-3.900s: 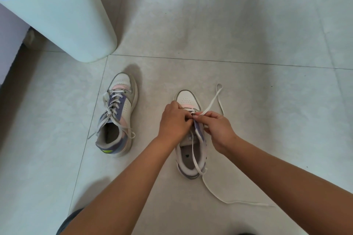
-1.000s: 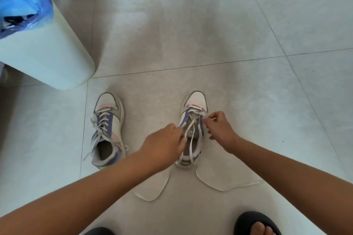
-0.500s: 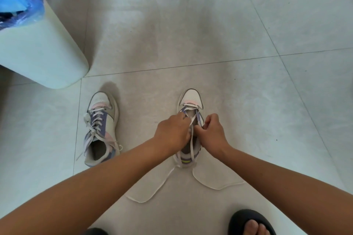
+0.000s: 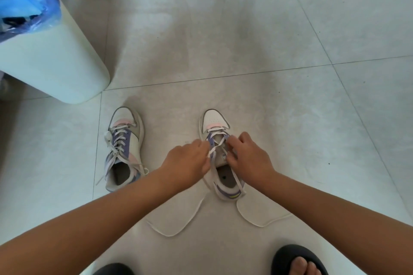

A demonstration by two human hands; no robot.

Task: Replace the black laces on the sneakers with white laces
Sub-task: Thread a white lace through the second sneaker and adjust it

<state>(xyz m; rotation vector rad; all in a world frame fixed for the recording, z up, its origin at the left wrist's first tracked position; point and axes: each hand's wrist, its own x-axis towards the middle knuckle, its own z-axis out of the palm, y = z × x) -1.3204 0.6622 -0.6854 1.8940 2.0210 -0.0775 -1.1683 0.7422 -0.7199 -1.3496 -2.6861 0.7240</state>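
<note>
Already the left sneaker [image 4: 124,147] stands fully laced in white on the floor [image 4: 268,100]. My left hand [image 4: 185,163] and right hand [image 4: 250,156] each pinch the white lace [image 4: 214,148] over the right sneaker [image 4: 220,154]. Only its lower eyelets are threaded; the upper ones remain, I judge.

left hand [image 4: 186,159], right hand [image 4: 250,156], fingers curled, pinching

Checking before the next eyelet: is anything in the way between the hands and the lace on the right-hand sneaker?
Nothing visible. The left hand and right hand are already at the white lace over the right-hand sneaker.
</note>
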